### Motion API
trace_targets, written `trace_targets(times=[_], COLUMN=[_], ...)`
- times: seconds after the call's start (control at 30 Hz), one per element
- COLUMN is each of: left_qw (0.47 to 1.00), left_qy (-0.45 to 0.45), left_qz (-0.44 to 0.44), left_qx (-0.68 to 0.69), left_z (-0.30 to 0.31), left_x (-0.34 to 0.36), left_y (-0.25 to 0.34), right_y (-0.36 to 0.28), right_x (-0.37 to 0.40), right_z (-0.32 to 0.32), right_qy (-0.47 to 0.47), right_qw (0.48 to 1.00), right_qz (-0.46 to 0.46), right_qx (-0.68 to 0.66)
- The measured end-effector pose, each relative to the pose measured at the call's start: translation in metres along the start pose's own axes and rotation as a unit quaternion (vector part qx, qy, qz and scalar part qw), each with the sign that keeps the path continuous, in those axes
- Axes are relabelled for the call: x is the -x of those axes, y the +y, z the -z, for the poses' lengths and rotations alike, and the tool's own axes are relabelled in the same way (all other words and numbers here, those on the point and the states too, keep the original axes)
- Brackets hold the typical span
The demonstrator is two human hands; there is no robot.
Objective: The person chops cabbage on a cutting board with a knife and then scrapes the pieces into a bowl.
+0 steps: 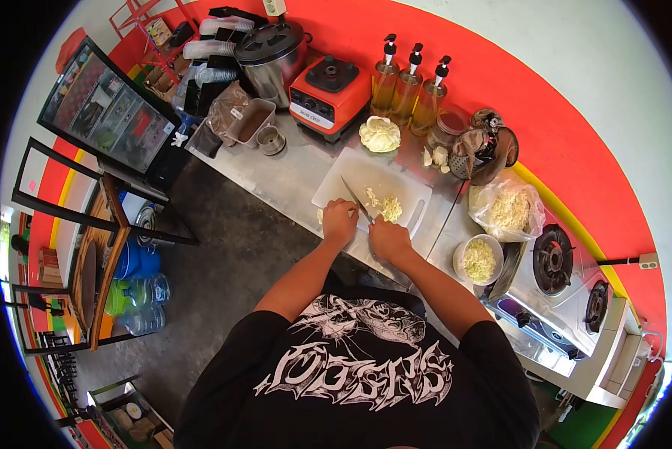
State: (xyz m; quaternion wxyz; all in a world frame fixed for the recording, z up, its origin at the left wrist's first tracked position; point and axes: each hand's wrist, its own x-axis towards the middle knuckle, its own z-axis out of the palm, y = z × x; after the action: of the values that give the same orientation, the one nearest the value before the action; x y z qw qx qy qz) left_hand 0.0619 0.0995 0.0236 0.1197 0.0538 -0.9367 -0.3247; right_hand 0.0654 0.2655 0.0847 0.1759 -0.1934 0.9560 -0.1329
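Note:
My right hand (pixel 388 236) is wrapped round the handle of a kitchen knife (pixel 357 197), its blade slanting up and left over a white cutting board (pixel 337 173). Beside the blade, my left hand (pixel 340 222) rests at the board's near edge with its fingers curled; what they press on is hidden. A small pale piece (pixel 320 215) shows just left of that hand. Shredded cabbage (pixel 390 209) lies on the board right of the blade, with a few loose bits near it. Beyond the board's far edge sits a cut cabbage (pixel 380 135).
A bowl of shredded cabbage (pixel 479 260) and a plastic bag of shreds (pixel 509 208) stand right, near a gas stove (pixel 560 292). Behind are a red blender base (pixel 328 96), pump bottles (pixel 406 93) and a steel pot (pixel 273 63). A metal cup (pixel 271 140) stands left.

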Motion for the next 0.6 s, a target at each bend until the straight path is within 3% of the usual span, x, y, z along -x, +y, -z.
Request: trace_targets(times=[0.2, 0.33, 0.4, 0.6], left_qw=[0.996, 0.996, 0.999, 0.999], left_qy=[-0.052, -0.03, 0.012, -0.015], left_qz=[0.064, 0.085, 0.024, 0.011], left_qx=[-0.016, 0.001, -0.036, -0.044], left_z=[0.003, 0.0, 0.002, 0.006], left_x=[-0.005, 0.0, 0.002, 0.004], left_y=[0.004, 0.005, 0.003, 0.006], right_y=[0.007, 0.004, -0.003, -0.019], right_x=[0.033, 0.014, 0.004, 0.012], right_z=[-0.019, -0.017, -0.012, -0.02], right_qy=[-0.044, -0.025, -0.024, -0.025], right_qw=[0.998, 0.999, 0.998, 0.997], right_qz=[-0.034, -0.035, -0.043, -0.068], right_qx=[-0.005, -0.011, -0.036, -0.034])
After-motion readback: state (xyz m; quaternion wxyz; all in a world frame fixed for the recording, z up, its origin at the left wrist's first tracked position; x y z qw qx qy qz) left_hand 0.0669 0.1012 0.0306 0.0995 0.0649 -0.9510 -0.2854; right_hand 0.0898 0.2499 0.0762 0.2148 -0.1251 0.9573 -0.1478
